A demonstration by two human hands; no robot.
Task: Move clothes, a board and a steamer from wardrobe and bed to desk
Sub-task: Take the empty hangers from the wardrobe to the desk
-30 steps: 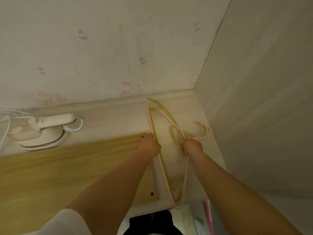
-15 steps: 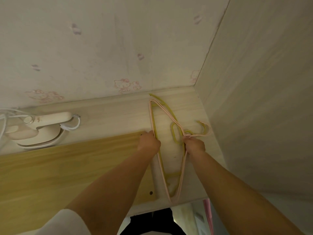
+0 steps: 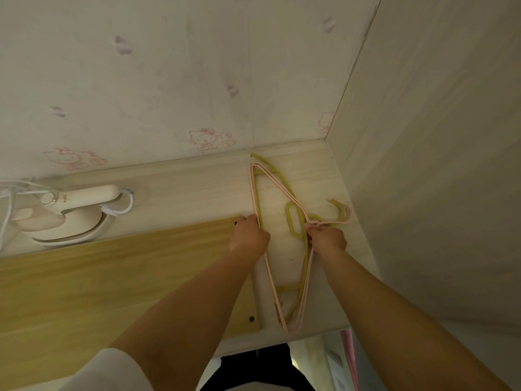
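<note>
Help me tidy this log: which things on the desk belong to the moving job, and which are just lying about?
Job:
- steamer, by the wall
- wooden board, flat on the desk
- left hand and right hand, both gripping the hangers

Lying about:
- steamer's white cord
- cartoon wallpaper

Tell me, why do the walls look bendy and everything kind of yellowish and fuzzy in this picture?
Head view: the wide-angle lens bows the wall corner and stretches the arms near the bottom; dim, warm light tints the desk, the board and the steamer; the hangers look soft, so each hand's grip, left hand and right hand, is slightly fuzzy; no strong glare or hard shadows.
</note>
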